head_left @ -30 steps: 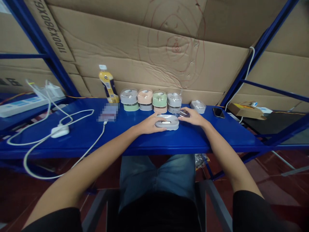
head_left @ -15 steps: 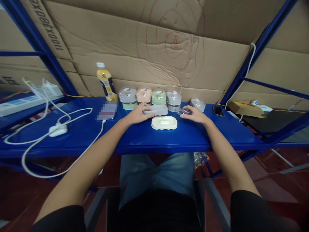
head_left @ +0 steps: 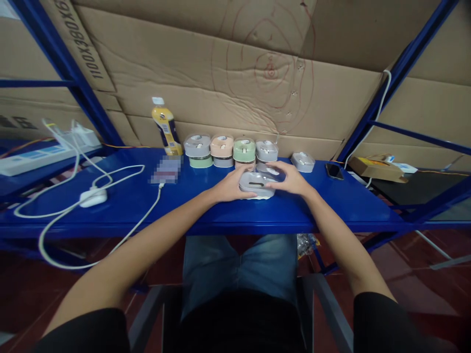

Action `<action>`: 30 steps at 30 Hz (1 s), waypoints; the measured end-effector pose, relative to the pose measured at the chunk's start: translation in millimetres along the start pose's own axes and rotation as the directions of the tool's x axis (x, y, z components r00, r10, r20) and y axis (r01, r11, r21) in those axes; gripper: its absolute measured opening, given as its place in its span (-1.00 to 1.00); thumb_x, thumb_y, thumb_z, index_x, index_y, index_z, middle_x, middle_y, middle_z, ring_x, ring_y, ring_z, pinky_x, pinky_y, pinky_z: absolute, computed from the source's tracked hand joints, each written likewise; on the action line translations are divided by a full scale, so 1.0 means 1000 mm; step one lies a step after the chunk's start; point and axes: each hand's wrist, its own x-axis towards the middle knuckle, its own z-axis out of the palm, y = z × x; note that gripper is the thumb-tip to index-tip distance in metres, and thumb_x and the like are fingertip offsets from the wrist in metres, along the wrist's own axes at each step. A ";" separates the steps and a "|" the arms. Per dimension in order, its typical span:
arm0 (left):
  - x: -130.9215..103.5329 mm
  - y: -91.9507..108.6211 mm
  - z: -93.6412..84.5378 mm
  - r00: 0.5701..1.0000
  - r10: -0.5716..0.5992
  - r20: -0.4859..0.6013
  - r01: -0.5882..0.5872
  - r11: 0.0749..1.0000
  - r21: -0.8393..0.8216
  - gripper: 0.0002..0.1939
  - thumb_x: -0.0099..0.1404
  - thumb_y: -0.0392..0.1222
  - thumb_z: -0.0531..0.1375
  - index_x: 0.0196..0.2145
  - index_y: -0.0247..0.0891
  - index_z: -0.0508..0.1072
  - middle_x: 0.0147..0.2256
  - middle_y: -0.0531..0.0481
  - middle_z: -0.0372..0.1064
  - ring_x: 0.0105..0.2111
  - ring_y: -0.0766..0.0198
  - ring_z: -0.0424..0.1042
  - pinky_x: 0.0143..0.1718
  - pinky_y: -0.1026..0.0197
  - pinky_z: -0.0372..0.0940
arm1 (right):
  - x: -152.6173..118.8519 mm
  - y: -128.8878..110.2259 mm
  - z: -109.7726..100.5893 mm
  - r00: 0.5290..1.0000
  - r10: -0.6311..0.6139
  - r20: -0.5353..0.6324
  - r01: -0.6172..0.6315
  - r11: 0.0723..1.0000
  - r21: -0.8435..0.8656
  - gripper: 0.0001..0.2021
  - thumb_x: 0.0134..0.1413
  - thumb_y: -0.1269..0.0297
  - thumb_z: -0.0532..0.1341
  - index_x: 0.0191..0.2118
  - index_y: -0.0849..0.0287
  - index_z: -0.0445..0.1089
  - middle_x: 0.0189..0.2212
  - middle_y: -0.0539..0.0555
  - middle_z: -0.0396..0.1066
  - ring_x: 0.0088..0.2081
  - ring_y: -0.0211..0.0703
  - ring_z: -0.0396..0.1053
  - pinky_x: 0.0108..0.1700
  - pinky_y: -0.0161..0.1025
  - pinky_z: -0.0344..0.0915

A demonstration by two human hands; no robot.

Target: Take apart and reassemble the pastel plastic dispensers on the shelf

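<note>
My left hand (head_left: pixel 232 186) is closed around the left end of a grey oval box (head_left: pixel 256 179), thumb along its front. From the other side, my right hand (head_left: pixel 293 180) grips the box's right end, its thumb near a dark slot in the middle. Under the box a thin strip of the cream oval base (head_left: pixel 260 197) shows, resting on the blue table (head_left: pixel 221 213). A clear lid seems to lie over the grey part, but its edges are hard to make out. Behind my hands stand stacked lidded boxes in grey, peach (head_left: pixel 222 145) and green (head_left: pixel 244 149).
A single grey box (head_left: pixel 302 162) and a phone (head_left: pixel 334 170) lie to the right. On the left are a yellow drink bottle (head_left: pixel 167 126), a blurred-out flat item (head_left: pixel 167 170) and a white charger (head_left: pixel 93 197) with looping cable. Cardboard (head_left: pixel 176 68) closes off the back.
My left hand has brought the grey part right and down onto the cream base. My right hand has moved left with the clear piece; both hands now meet at the box.
</note>
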 end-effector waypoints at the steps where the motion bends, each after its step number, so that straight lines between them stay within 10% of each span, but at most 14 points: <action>1: 0.000 0.000 0.002 1.000 0.004 0.003 -0.004 1.000 -0.013 0.05 0.18 0.26 0.52 0.45 -0.22 0.24 0.44 -0.37 0.31 0.44 -0.29 0.36 0.46 -0.30 0.27 | 0.003 -0.006 0.007 0.999 -0.037 0.034 0.037 0.999 -0.012 -0.18 0.01 -0.28 0.53 0.31 0.07 0.55 0.24 0.25 0.60 0.23 0.29 0.56 0.34 0.24 0.43; 9: 0.000 -0.011 0.003 0.999 -0.043 -0.032 0.040 0.993 -0.113 0.21 0.04 0.20 0.60 0.48 -0.18 0.18 0.44 -0.38 0.33 0.42 -0.34 0.38 0.44 -0.36 0.28 | 0.020 -0.019 0.040 0.989 -0.075 0.130 0.087 0.992 -0.088 -0.12 0.03 -0.27 0.53 0.41 0.02 0.48 0.18 0.24 0.57 0.19 0.28 0.54 0.30 0.24 0.44; 30: -0.001 -0.020 -0.018 0.984 -0.022 0.175 0.047 0.989 -0.140 0.15 0.08 0.21 0.59 0.49 -0.13 0.26 0.50 -0.30 0.27 0.49 -0.28 0.30 0.49 -0.27 0.25 | -0.010 -0.023 0.027 0.967 -0.098 0.233 0.124 0.987 -0.099 0.00 0.12 -0.28 0.51 0.58 -0.08 0.24 0.37 0.28 0.37 0.37 0.39 0.39 0.43 0.32 0.35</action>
